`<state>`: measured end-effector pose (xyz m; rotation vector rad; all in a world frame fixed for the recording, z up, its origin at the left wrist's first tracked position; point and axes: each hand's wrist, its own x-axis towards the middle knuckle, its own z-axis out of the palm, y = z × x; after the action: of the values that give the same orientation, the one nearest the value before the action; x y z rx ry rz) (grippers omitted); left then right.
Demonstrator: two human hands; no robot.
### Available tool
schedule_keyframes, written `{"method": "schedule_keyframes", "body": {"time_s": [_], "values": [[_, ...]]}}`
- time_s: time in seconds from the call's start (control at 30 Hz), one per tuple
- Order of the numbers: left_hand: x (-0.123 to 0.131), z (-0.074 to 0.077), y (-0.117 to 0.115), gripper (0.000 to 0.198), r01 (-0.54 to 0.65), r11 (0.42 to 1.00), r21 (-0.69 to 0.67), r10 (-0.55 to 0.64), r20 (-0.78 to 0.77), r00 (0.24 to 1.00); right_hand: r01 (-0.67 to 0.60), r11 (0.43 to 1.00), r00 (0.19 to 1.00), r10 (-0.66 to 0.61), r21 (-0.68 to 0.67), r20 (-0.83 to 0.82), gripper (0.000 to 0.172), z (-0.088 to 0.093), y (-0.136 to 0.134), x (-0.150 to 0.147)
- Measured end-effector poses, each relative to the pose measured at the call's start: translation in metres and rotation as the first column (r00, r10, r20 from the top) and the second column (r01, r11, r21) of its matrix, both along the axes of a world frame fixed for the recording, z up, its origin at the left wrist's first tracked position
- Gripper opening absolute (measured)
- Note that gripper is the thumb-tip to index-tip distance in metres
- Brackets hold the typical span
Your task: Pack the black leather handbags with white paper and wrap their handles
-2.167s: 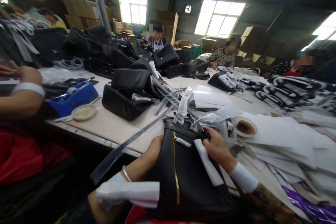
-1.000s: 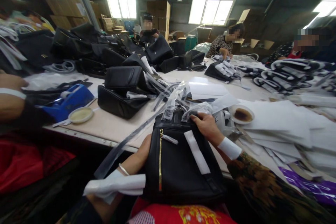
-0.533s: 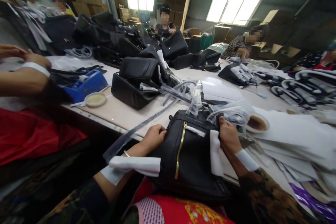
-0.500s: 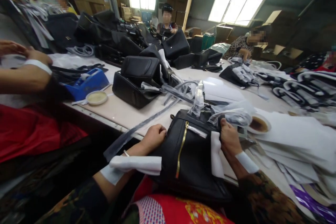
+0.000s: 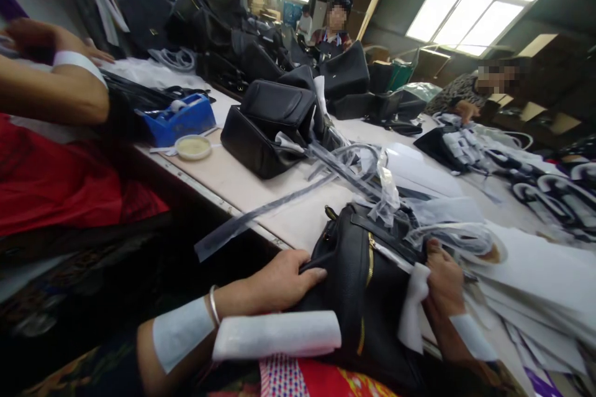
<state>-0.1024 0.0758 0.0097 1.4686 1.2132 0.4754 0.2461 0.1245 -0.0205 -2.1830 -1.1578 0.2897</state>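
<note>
The left hand (image 5: 284, 276) pinches the left side of a black leather bag with gold zips (image 5: 391, 310), thumb in front and the other fingers out of sight behind the fold. The right hand (image 5: 444, 276) is closed at the bag's upper right edge, and seems to grasp it there, though its fingertips are partly hidden. The bag is in the lower centre of the frame, tilted against the near edge of a long pale worktable (image 5: 279, 205).

A white foam-wrapped strip (image 5: 413, 310) hangs down the bag's front beside the right hand, and a thicker white foam roll (image 5: 279, 335) lies across its lower left, below the left hand. A clear-plastic-wrapped handle (image 5: 385, 189) stands up at the bag's top. Left of it, a long grey plastic-covered strap (image 5: 265, 205) reaches over the table edge.

Around the middle of the frame sits another black boxy leather bag (image 5: 261, 142); left of that are a round dish of pale yellow stuff (image 5: 193, 147) and a blue plastic tape dispenser (image 5: 186, 121). Loose white paper sheets (image 5: 535, 273) spread at the right. A co-worker's bare forearm (image 5: 51, 87) enters at upper left.
</note>
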Motion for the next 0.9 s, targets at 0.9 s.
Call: {"method": "schedule_keyframes", "body": {"time_s": [0.9], "values": [[-0.002, -0.012, -0.026, 0.025, -0.158, 0.663, 0.731, 0.285, -0.051, 0.957, -0.868, 0.25, 0.134, 0.95, -0.429, 0.283, 0.047, 0.121, 0.078, -0.165]]}}
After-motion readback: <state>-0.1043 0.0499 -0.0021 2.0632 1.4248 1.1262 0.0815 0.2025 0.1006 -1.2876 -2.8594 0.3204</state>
